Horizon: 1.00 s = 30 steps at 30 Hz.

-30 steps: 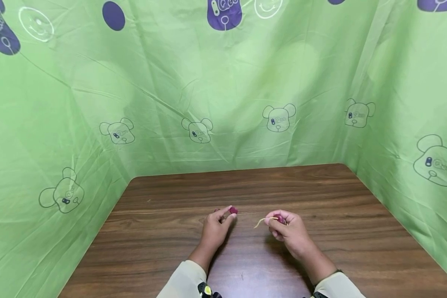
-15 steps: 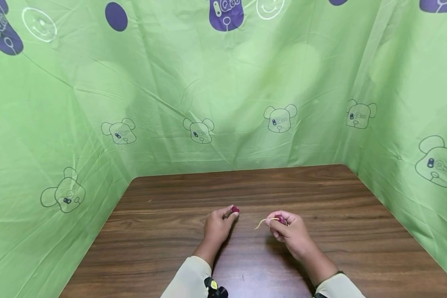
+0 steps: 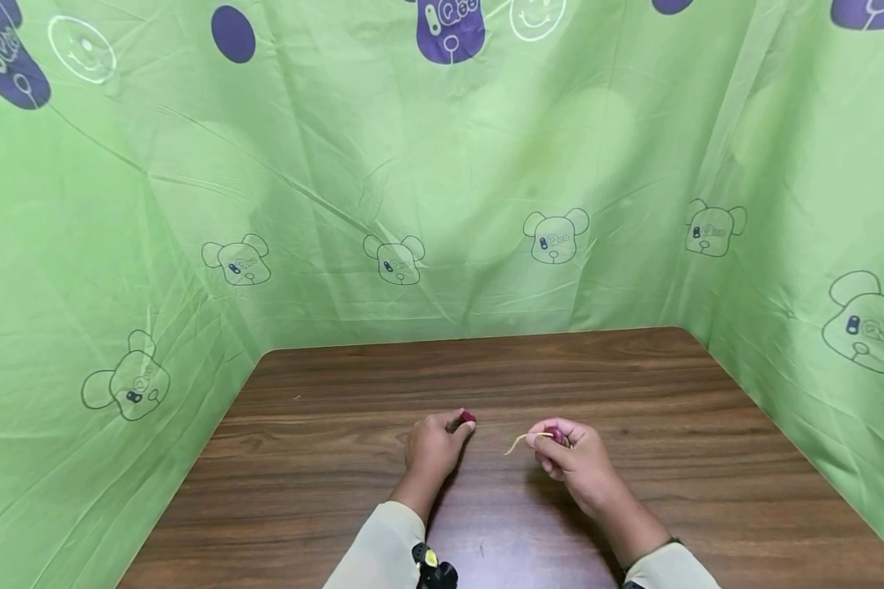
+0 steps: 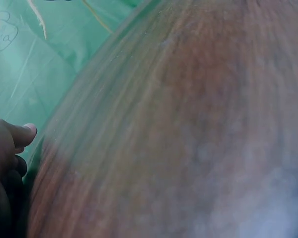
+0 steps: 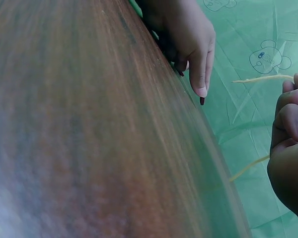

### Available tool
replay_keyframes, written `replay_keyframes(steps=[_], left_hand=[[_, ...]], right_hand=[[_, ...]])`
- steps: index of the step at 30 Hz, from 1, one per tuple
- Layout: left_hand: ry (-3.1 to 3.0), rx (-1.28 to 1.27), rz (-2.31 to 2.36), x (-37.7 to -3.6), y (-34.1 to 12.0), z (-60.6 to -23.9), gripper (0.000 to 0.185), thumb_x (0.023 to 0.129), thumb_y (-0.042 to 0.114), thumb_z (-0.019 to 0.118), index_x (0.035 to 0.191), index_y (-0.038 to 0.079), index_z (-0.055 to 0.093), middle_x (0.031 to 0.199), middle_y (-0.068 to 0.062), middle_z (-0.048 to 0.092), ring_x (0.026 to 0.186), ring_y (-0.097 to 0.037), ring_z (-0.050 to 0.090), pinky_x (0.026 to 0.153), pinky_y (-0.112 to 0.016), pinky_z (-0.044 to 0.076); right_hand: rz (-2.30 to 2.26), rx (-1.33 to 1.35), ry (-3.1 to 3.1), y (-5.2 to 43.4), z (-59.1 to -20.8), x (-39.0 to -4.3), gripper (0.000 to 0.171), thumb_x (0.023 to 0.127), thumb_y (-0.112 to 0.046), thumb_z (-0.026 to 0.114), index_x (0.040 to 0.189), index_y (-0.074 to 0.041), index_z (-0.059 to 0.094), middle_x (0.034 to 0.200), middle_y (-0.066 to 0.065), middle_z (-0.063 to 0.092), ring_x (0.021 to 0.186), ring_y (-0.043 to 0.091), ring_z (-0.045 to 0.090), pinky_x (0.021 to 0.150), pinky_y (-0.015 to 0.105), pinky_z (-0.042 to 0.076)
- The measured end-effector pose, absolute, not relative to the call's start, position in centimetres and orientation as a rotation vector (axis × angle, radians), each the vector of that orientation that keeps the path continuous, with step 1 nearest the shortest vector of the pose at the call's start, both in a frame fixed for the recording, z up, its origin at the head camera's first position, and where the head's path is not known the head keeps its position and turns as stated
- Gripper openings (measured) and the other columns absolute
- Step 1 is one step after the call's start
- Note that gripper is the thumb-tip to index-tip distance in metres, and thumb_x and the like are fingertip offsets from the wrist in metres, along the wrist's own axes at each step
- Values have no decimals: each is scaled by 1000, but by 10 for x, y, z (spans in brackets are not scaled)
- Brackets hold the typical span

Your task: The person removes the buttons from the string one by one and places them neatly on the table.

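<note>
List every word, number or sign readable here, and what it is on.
No legible words or numbers.
Green cloth backdrop: bear-head outlines, smiley circles, purple shapes with marks too small to read.
Red beads and thin string in the hands: unmarked.
Wooden table: unmarked.

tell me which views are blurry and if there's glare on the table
Head view: sharp, evenly lit, a pale sheen on the table between the sleeves. Left wrist view: tabletop smeared and out of focus, whitish glare bottom right. Right wrist view: wood blurred too, the left hand fairly crisp.
</note>
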<state>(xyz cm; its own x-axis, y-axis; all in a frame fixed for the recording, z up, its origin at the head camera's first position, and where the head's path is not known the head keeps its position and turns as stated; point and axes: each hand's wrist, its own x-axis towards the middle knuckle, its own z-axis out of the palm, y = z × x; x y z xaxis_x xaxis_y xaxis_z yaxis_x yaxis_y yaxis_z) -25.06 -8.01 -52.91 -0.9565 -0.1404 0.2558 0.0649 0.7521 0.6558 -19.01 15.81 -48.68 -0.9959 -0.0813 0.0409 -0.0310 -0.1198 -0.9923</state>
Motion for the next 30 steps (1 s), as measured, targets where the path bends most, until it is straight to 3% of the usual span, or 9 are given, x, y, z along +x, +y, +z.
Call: replay_keyframes(steps=[10,30], left_hand=[[-2711,97,-966,-253,-76,-530,31,89,46,88,118,36,86,122,-5,82,110,-37,80,74,-53,61],[-2757,131,-896,-256,-75,-527,29,86,45,90,114,37,87,119,-7,83,102,-39,80,69,-51,59]], right_hand=[[-2362,-145,1994,160,-489,-189,12,100,-4,75,92,-13,75,65,-6,58,55,4,51,49,16,34],[-2344,-137,1986,158,-487,-189,8,97,-2,77,94,-9,75,63,-6,56,52,3,49,46,16,32]])
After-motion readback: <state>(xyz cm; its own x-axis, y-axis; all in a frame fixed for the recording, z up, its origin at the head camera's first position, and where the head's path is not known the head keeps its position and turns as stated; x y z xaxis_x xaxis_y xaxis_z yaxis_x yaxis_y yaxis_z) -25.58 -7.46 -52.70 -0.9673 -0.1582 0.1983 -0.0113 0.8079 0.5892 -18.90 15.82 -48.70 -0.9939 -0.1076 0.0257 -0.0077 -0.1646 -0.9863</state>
